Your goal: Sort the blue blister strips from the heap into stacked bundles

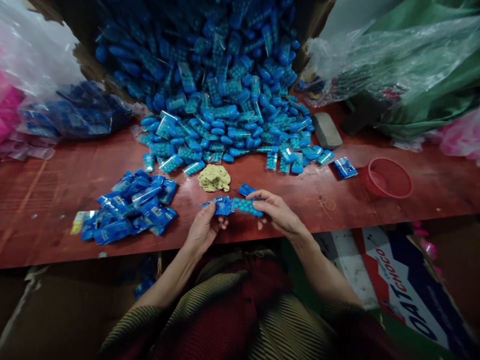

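Note:
Over the table's near edge, my left hand (204, 225) pinches a small blue printed packet (224, 205). My right hand (277, 212) grips a clear tube of light-blue beads (245, 206) with a blue cap end under the fingers. The tube's left end meets the packet's right side; whether it is inside the packet I cannot tell. Just behind my right fingers lies another blue packet (246, 189). A yellowish crumpled lump (214, 178), like putty or cloth, sits beyond my hands. Left of my left hand is a pile of blue packets (131, 207).
A large heap of blue-capped tubes (221, 120) spills from a carton at the back. On the right stand a red plastic basket (387, 178), a grey block (327, 130) and a lone blue packet (344, 168). Plastic bags (71, 110) lie at the left; a printed carton (405, 285) is below the table.

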Action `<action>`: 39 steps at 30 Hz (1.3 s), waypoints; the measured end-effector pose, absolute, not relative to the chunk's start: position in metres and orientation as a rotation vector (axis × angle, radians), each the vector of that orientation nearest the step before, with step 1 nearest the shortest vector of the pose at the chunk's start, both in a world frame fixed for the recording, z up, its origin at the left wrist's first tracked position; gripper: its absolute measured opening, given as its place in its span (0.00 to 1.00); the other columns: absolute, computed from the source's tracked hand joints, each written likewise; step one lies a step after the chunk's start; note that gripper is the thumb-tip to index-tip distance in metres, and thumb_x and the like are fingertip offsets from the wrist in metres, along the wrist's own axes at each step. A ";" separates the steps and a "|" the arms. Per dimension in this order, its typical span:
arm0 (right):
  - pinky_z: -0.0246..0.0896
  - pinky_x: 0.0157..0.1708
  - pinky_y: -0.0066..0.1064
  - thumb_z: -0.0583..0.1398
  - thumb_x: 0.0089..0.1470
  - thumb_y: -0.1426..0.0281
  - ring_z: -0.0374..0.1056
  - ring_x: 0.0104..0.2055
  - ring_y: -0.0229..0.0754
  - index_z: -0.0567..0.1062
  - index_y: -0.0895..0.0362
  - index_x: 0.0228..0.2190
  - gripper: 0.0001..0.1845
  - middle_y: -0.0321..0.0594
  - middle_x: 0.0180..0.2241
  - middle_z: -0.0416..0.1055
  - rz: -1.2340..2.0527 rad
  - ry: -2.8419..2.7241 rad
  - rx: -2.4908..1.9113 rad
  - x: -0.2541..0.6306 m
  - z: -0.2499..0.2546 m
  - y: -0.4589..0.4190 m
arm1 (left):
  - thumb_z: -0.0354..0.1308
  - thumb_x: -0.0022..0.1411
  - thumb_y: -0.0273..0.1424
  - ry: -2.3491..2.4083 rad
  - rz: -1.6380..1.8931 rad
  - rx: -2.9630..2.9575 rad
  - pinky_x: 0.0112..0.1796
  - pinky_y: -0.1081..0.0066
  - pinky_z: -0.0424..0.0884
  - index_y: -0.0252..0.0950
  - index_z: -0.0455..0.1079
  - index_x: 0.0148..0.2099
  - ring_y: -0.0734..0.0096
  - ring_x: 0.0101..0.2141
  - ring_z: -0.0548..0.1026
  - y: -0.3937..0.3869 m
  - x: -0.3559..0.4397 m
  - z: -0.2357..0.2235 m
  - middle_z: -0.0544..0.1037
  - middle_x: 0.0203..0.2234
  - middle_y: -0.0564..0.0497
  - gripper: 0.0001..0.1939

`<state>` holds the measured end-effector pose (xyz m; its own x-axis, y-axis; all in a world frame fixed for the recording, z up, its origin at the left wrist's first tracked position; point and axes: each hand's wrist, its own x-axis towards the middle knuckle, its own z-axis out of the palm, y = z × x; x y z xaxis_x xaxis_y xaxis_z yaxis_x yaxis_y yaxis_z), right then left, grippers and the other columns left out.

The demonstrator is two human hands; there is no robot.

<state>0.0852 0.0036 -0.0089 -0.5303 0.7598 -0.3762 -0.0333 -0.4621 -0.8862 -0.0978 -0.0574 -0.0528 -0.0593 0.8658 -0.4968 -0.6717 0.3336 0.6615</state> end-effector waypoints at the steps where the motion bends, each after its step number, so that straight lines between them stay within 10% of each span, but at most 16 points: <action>1: 0.58 0.12 0.20 0.62 0.45 0.63 0.56 0.14 0.27 0.72 0.56 0.33 0.13 0.27 0.20 0.64 2.028 -1.214 -1.107 0.084 -0.010 0.004 | 0.66 0.47 0.43 1.039 1.280 0.255 0.19 0.77 0.65 0.33 0.66 0.29 0.75 0.18 0.69 -0.058 -0.098 -0.053 0.68 0.14 0.55 0.19; 21: 0.62 0.18 0.24 0.60 0.52 0.66 0.61 0.17 0.27 0.73 0.54 0.41 0.14 0.33 0.33 0.71 1.751 -1.552 -1.158 0.086 -0.012 -0.011 | 0.66 0.46 0.45 1.109 1.305 0.381 0.19 0.76 0.66 0.33 0.65 0.25 0.75 0.18 0.69 -0.058 -0.103 -0.048 0.68 0.14 0.56 0.21; 39: 0.65 0.18 0.25 0.61 0.48 0.64 0.63 0.15 0.29 0.71 0.55 0.39 0.15 0.28 0.23 0.66 1.752 -1.258 -1.177 0.076 -0.022 -0.027 | 0.68 0.39 0.48 1.299 1.347 0.472 0.18 0.75 0.68 0.34 0.65 0.24 0.77 0.16 0.67 -0.058 -0.107 -0.044 0.69 0.14 0.57 0.23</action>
<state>0.0756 -0.0274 -0.0219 -0.3671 0.8862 -0.2825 -0.0156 -0.3095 -0.9508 -0.1069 -0.0579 -0.0440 -0.2706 0.8759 -0.3995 -0.4307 0.2610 0.8639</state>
